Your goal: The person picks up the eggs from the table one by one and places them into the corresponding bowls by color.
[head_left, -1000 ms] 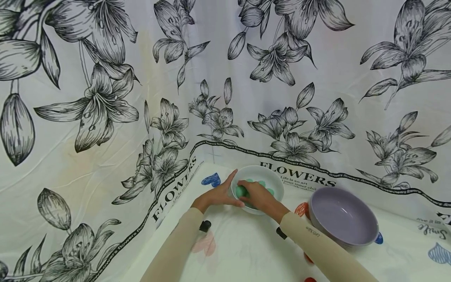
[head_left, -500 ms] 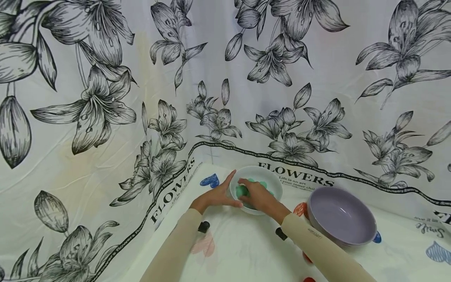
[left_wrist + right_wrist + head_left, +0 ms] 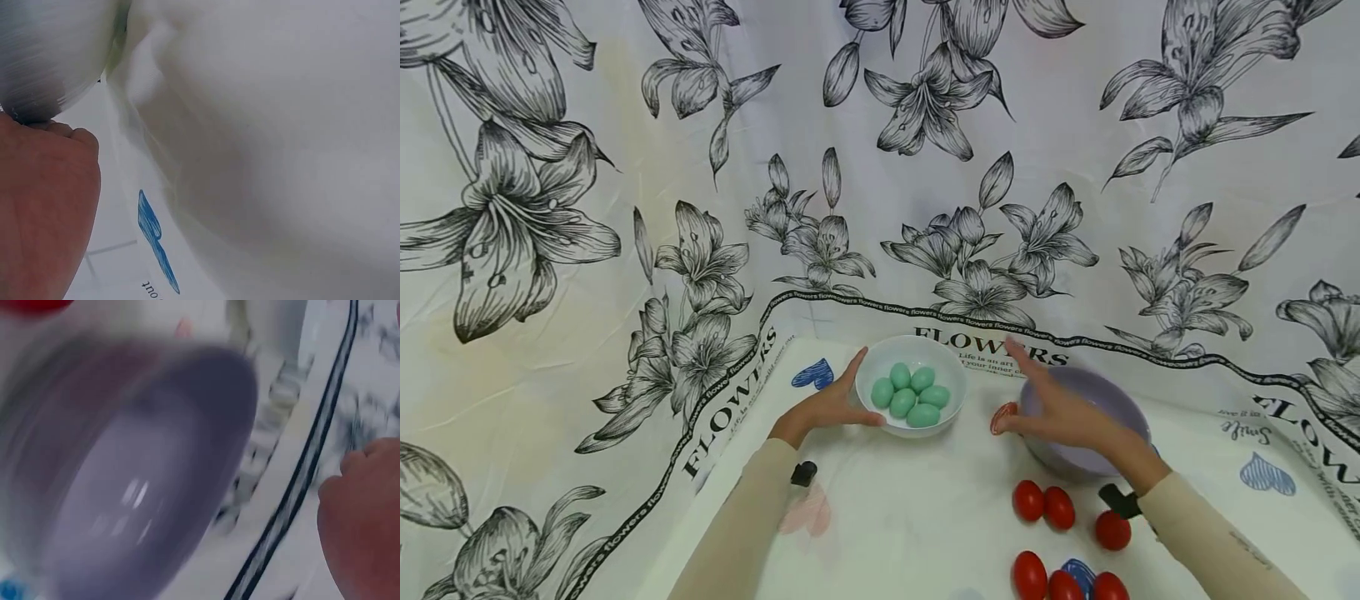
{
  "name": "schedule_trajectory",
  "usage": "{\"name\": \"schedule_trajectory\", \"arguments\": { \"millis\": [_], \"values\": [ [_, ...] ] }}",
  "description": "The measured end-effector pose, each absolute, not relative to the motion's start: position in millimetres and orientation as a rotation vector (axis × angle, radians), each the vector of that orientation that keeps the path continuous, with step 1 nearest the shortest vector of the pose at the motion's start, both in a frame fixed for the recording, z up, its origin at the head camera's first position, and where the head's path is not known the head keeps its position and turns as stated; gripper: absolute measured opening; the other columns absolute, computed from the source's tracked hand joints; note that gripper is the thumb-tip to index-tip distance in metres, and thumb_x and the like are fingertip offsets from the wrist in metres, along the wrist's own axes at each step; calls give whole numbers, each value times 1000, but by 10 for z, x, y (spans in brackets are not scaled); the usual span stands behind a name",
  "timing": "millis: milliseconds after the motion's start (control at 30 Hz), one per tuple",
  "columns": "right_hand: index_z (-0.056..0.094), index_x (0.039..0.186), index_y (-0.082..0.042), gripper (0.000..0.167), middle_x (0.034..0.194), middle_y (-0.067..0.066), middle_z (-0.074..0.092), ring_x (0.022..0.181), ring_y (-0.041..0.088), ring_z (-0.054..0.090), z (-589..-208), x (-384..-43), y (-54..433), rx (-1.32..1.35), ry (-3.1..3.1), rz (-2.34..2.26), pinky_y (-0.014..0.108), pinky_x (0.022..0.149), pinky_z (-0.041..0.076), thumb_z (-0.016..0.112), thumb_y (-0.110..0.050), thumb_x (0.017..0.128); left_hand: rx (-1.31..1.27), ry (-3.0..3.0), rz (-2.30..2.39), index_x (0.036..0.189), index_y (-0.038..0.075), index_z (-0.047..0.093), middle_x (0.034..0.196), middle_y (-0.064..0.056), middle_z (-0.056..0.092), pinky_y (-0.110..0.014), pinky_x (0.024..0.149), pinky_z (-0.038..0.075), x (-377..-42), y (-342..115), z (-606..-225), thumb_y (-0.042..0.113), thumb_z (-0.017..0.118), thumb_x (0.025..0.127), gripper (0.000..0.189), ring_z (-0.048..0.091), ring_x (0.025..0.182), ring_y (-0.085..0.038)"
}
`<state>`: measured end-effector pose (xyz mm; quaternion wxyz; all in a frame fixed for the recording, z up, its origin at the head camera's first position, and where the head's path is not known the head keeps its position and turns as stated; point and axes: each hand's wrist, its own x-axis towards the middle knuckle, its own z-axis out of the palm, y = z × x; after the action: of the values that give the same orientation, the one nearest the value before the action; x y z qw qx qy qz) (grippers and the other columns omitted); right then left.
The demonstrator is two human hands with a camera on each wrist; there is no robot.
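Observation:
A white bowl (image 3: 912, 426) holds several pale green eggs (image 3: 902, 403) lying on its bottom. My left hand (image 3: 825, 406) holds its left side, thumb along the near wall and index finger along the left rim. In the left wrist view, the fingertips meet the underside of the blurred bowl (image 3: 53, 53). My right hand (image 3: 1067, 414) is in front of the purple bowl (image 3: 1112, 400), its thumb and index finger spread wide with nothing between them. The right wrist view shows the purple bowl (image 3: 156, 444) blurred, with the hand (image 3: 362, 512) apart from it.
Several shiny red egg-shaped things lie on the white cloth nearer to me; one red piece (image 3: 1028, 500) is below the purple bowl, another red piece (image 3: 1112, 530) by my right wrist. A flower-printed cloth (image 3: 925, 208) hangs behind the table.
My right hand has left the white bowl and the green egg it gripped, moving right to the purple bowl. The eggs now show fully. The head view has shifted right; my left hand stays on the bowl.

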<state>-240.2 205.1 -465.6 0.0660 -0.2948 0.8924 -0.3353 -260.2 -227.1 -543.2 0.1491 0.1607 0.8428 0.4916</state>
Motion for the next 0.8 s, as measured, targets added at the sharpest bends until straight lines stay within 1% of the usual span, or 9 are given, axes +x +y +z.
{"name": "schedule_trajectory", "arguments": {
  "millis": [67,100,167,233,300,400,533,633,800],
  "values": [
    [-12,170,-30,137,178,8,-10,156,59,2,-4667,-2365,2442,-875,2716,-1011,85,109,24,92,-42,82,458,2422,1408,168,43,-11,179,-5,2,-66,126,17,-2606,-2276,-5424,53,95,74,142,8,163,-35],
    [-15,169,-31,143,178,7,-14,155,62,-2,-4687,-2346,2637,-861,2726,-1010,88,107,21,95,-38,79,457,2422,1401,168,43,-12,179,-5,2,-66,126,17,-2608,-2276,-5420,53,95,75,142,8,163,-35],
    [-17,169,-30,150,177,11,-17,152,66,-7,-4738,-2312,2995,-840,2736,-1023,92,103,15,98,-29,73,463,2422,1389,168,42,-12,179,-6,1,-66,125,17,-2609,-2271,-5409,53,94,76,141,8,163,-36],
    [-18,169,-29,154,176,15,-19,150,69,-9,-4807,-2289,3281,-809,2741,-1018,92,103,9,99,-24,69,473,2422,1385,168,41,-13,178,-6,0,-66,125,17,-2606,-2265,-5396,52,94,77,141,7,163,-36],
    [-18,169,-26,156,174,20,-20,151,67,-12,-4883,-2272,3491,-777,2733,-999,90,108,4,100,-25,67,476,2427,1380,168,40,-13,178,-6,0,-67,125,17,-2598,-2263,-5386,51,94,77,141,7,163,-37],
    [-17,169,-15,156,172,28,-18,154,61,-13,-5048,-2268,3674,-746,2707,-951,82,116,-2,100,-29,66,476,2430,1369,169,36,-14,178,-8,0,-67,125,17,-2576,-2256,-5393,50,94,78,142,7,163,-38],
    [-18,167,-6,156,170,35,-16,153,62,-13,-5196,-2294,3758,-708,2656,-897,82,116,2,100,-31,68,490,2428,1339,168,33,-17,178,-12,-2,-69,124,17,-2573,-2252,-5412,50,92,80,142,7,162,-41],
    [-20,166,-6,156,169,35,-18,152,64,-12,-5210,-2344,3766,-676,2624,-904,85,112,9,100,-29,69,480,2437,1325,168,35,-19,178,-12,-4,-71,123,16,-2602,-2258,-5421,50,92,80,142,6,162,-42],
    [-22,165,-8,158,169,37,-14,152,66,-1,-5188,-2422,3782,-631,2609,-892,82,114,18,101,-30,69,488,2458,1313,168,34,-19,178,-11,-6,-72,123,14,-2640,-2256,-5393,48,92,81,142,4,162,-43]
  ]
}}
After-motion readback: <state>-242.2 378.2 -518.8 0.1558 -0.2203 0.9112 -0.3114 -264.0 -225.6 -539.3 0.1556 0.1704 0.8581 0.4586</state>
